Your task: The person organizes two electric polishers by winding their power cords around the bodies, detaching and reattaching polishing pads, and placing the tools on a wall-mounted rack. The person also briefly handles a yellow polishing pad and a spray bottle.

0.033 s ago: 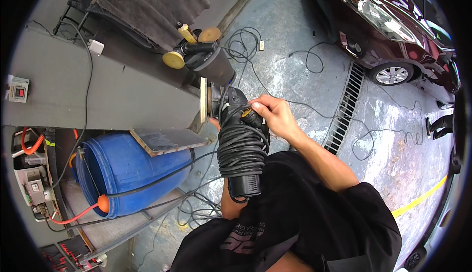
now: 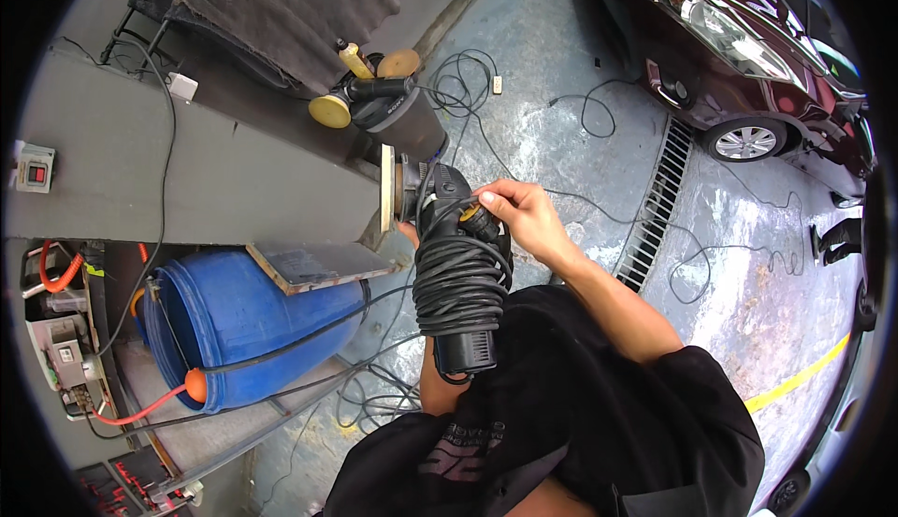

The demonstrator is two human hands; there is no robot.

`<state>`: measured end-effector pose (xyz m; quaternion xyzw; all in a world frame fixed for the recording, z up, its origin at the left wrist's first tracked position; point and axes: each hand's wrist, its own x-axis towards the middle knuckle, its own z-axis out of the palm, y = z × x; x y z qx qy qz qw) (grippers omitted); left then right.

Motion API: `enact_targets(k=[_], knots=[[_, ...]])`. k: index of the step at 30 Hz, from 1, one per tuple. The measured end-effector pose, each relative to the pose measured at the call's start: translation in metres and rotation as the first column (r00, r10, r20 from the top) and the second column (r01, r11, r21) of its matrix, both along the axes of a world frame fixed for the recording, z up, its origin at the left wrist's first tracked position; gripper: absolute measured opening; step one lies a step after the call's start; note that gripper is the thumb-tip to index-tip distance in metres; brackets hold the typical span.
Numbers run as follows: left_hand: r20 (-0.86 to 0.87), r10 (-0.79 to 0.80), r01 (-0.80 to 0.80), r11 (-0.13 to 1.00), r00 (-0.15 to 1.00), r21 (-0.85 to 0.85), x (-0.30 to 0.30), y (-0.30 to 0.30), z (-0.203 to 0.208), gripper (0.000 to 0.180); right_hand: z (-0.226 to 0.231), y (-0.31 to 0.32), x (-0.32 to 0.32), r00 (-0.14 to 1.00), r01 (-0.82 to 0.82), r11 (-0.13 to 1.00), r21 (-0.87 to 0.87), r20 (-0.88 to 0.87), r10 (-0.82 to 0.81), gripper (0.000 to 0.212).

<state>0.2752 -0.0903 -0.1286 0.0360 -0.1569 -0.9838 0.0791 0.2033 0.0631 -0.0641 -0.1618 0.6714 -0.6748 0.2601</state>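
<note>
In front of my body is a black car polisher [image 2: 480, 351] with a pale flat pad [image 2: 387, 190] on its left end. Its black power cord [image 2: 458, 283] is wrapped in many turns round the body. My right hand [image 2: 526, 218] is closed at the top right of the machine, thumb and forefinger pinching a length of the cord. Just beneath those fingers sits a black plug-like piece [image 2: 479, 222] with yellow on it. My left hand [image 2: 409, 234] holds the polisher from behind; only a bit of its fingers shows, and the rest is hidden by the machine.
To the left a grey ledge [image 2: 243, 180] runs above a blue barrel [image 2: 271, 330] lying on its side. Another polisher [image 2: 374, 89] rests on a dark bin [image 2: 407, 129]. Loose cables [image 2: 463, 82] cross the floor. A drain grate [image 2: 659, 199] and a maroon car [image 2: 720, 40] are right.
</note>
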Motion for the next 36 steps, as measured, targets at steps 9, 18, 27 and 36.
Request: enact_targets(k=[9, 18, 27, 36], knots=[[-0.02, 0.018, -0.018, 0.999, 1.0, 0.027, 0.011, -0.002, -0.001, 0.106, 0.007, -0.006, 0.017, 0.943, -0.041, 0.999, -0.035, -0.332, 0.027, 0.019], [0.002, -0.008, 0.007, 0.998, 1.0, 0.069, 0.017, 0.003, -0.006, 0.105, -0.009, -0.003, 0.028, 0.987, 0.092, 0.987, -0.129, 0.141, -0.073, 0.02], [0.005, -0.01, 0.009, 0.997, 1.0, 0.082, 0.022, 0.003, -0.01, 0.104, -0.003, 0.016, 0.037, 0.981, -0.175, 0.909, -0.379, 0.012, 0.193, 0.048], [0.009, -0.024, 0.022, 0.99, 1.0, 0.138, 0.036, 0.012, -0.004, 0.103, -0.002, 0.006, 0.024, 0.989, 0.085, 0.868, -0.489, -0.065, -0.134, 0.028]])
